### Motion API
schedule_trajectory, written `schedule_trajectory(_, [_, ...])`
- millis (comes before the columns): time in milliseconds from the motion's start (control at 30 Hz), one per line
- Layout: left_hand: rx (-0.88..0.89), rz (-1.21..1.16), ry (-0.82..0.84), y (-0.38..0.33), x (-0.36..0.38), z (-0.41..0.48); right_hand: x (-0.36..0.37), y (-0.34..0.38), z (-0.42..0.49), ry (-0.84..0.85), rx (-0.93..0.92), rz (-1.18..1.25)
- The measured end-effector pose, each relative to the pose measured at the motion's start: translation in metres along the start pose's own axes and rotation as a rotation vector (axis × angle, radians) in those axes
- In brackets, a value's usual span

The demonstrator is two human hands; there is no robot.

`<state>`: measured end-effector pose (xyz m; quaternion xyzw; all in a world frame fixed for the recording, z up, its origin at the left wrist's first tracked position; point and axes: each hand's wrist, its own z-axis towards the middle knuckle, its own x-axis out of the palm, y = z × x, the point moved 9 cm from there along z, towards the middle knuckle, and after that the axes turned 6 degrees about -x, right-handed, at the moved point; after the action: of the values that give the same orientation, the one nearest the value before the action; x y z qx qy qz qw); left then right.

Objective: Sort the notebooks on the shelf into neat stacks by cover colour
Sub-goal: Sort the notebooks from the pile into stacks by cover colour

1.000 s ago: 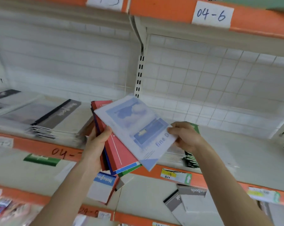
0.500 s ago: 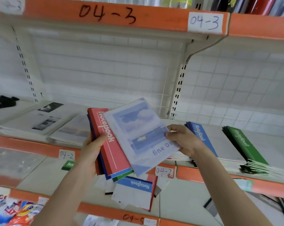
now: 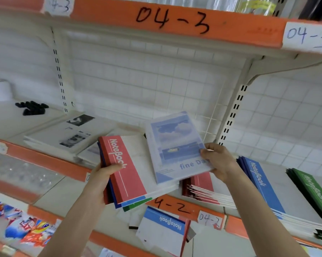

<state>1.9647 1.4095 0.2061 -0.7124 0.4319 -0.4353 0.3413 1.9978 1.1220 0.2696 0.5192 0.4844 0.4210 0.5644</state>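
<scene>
The left hand [image 3: 104, 175] had its grip closed round a pile of notebooks [image 3: 126, 169], red cover on top, above the shelf's [image 3: 51, 163] front edge. The right hand's [image 3: 219, 162] grip pinched a pale blue notebook [image 3: 175, 145], tilted across that pile. Beside them on the shelf lay a red stack [image 3: 202, 184], a blue stack [image 3: 263, 186] and a green stack [image 3: 313, 191].

The upper shelf edge [image 3: 230, 25] bears "04-3" in black marker, and the upper label [image 3: 307, 37] repeats "04-3". The lower shelf edge [image 3: 172, 204] shows "4-2", with "04-2" on the lower label [image 3: 210, 218]. "NoteBook" runs down the red notebook [image 3: 118, 154], the blue stack [image 3: 258, 175] and the green stack [image 3: 313, 188]. The pale blue notebook [image 3: 175, 141] reads "fine Da", the rest covered.
</scene>
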Motion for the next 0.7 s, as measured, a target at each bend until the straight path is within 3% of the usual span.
schedule_trajectory(167, [-0.082, -0.051, -0.076, -0.005, -0.037, 0.019, 0.019, -0.007, 0.014, -0.038, 0.021, 0.107])
schedule_trajectory(333, [-0.052, -0.094, -0.12, -0.027, -0.085, 0.036, 0.052, -0.011, 0.026, -0.075, 0.008, 0.127])
schedule_trajectory(700, [-0.067, 0.069, -0.071, -0.096, -0.183, 0.078, 0.165, 0.002, 0.044, -0.209, -0.057, -0.263])
